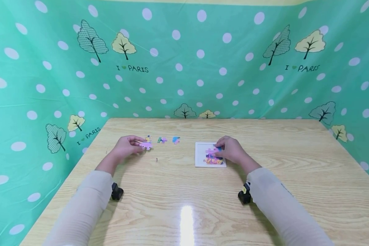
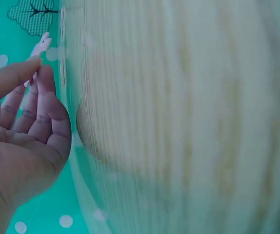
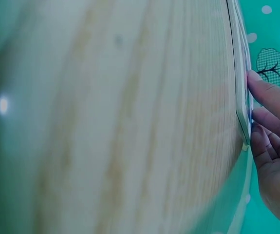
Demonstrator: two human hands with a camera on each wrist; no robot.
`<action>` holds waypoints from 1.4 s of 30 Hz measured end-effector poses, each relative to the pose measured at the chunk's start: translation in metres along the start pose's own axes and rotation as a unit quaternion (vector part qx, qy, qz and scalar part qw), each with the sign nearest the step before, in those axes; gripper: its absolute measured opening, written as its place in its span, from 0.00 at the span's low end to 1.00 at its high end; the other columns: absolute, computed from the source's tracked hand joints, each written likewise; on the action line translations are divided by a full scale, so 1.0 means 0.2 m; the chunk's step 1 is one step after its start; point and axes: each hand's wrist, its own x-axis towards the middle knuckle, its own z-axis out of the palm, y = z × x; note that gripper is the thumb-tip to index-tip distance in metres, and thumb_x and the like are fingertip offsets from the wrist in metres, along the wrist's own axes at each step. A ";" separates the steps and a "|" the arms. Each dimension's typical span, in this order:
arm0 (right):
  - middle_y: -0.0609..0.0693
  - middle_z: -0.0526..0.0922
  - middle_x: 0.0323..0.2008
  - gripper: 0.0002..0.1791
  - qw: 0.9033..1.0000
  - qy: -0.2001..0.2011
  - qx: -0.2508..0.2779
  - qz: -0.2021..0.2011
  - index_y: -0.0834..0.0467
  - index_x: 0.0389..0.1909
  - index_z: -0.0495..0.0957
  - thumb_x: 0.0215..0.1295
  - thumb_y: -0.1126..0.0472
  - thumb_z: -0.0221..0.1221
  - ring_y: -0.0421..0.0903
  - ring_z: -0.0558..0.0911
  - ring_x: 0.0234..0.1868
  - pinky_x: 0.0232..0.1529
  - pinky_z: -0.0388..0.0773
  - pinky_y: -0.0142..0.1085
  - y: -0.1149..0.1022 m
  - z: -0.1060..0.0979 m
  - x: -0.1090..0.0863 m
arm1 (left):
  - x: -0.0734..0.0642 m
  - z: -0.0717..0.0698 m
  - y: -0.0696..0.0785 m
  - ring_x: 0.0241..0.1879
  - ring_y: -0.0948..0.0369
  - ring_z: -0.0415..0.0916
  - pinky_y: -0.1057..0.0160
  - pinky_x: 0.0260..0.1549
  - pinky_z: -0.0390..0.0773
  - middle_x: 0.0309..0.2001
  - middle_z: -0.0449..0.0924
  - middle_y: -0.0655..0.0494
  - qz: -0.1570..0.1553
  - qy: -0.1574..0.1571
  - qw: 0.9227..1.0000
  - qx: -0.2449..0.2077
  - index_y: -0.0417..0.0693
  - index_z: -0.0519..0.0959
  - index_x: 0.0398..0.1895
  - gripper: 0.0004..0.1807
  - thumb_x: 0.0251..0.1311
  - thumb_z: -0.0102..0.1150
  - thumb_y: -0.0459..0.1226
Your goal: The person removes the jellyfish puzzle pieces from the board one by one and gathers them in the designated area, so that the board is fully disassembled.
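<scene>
My left hand (image 1: 126, 148) pinches a pink puzzle piece (image 1: 146, 145) between thumb and fingertips, over the left part of the table. In the left wrist view the same pink piece (image 2: 41, 45) sticks out past the thumb tip. At the right, a white puzzle tray (image 1: 202, 164) lies flat with several joined pieces (image 1: 213, 160) in pink, yellow and blue along its right side. My right hand (image 1: 231, 150) reaches over the tray's right edge, thumb and fingertips touching the pieces and partly covering them. The right wrist view shows the tray (image 3: 242, 107) edge-on, with the thumb and fingers (image 3: 269, 117) against its face.
Behind the left hand lies a yellow puzzle piece (image 1: 148, 138), partly hidden. A green and pink piece (image 1: 162, 140) and a blue and pink piece (image 1: 176, 140) lie to its right. A tiny dark object (image 1: 156, 159) rests nearer. A green dotted cloth (image 1: 200, 68) hangs behind the wooden table (image 1: 160, 198).
</scene>
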 end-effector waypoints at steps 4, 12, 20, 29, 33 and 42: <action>0.55 0.77 0.52 0.22 1.000 -0.001 -0.004 -0.001 0.65 0.49 0.82 0.56 0.58 0.71 0.54 0.75 0.55 0.59 0.72 0.46 0.01 0.00 0.00 | 0.01 -0.01 -0.01 0.34 0.58 0.76 0.64 0.31 0.80 0.41 0.79 0.49 -0.010 0.013 0.999 0.049 0.40 0.77 0.55 0.26 0.50 0.72 0.31; 0.55 0.77 0.52 0.22 1.000 -0.002 -0.007 -0.005 0.65 0.50 0.82 0.56 0.58 0.71 0.54 0.74 0.55 0.60 0.72 0.46 0.01 0.00 0.00 | 0.02 -0.01 -0.02 0.38 0.55 0.73 0.63 0.35 0.78 0.41 0.78 0.48 0.005 0.013 0.989 0.147 0.40 0.79 0.50 0.21 0.52 0.71 0.31; 0.55 0.76 0.52 0.22 1.000 -0.004 -0.004 -0.005 0.65 0.50 0.82 0.57 0.58 0.71 0.54 0.74 0.55 0.59 0.72 0.45 0.01 0.00 0.00 | 0.02 0.00 -0.02 0.38 0.56 0.72 0.62 0.36 0.75 0.42 0.80 0.48 0.027 0.011 0.976 0.218 0.40 0.82 0.50 0.19 0.55 0.70 0.37; 0.55 0.76 0.52 0.22 1.000 -0.005 -0.015 -0.013 0.65 0.50 0.82 0.57 0.57 0.71 0.54 0.74 0.56 0.60 0.72 0.46 0.01 0.00 0.01 | 0.00 0.02 0.01 0.40 0.54 0.72 0.62 0.36 0.77 0.46 0.79 0.47 0.040 0.008 0.983 0.180 0.42 0.81 0.54 0.20 0.58 0.68 0.37; 0.55 0.76 0.52 0.23 1.000 -0.005 -0.019 -0.014 0.65 0.50 0.82 0.57 0.57 0.71 0.54 0.74 0.56 0.60 0.71 0.46 0.01 -0.01 0.01 | 0.00 0.05 0.04 0.41 0.53 0.73 0.62 0.35 0.79 0.49 0.78 0.44 0.066 -0.002 0.988 0.138 0.41 0.81 0.54 0.20 0.58 0.68 0.38; 0.54 0.76 0.52 0.22 1.000 -0.006 -0.013 -0.008 0.65 0.50 0.82 0.57 0.58 0.71 0.54 0.74 0.55 0.60 0.71 0.45 0.00 -0.01 0.01 | -0.02 0.16 0.13 0.42 0.53 0.74 0.61 0.36 0.80 0.46 0.79 0.44 0.085 -0.014 0.991 0.104 0.37 0.81 0.51 0.18 0.57 0.68 0.34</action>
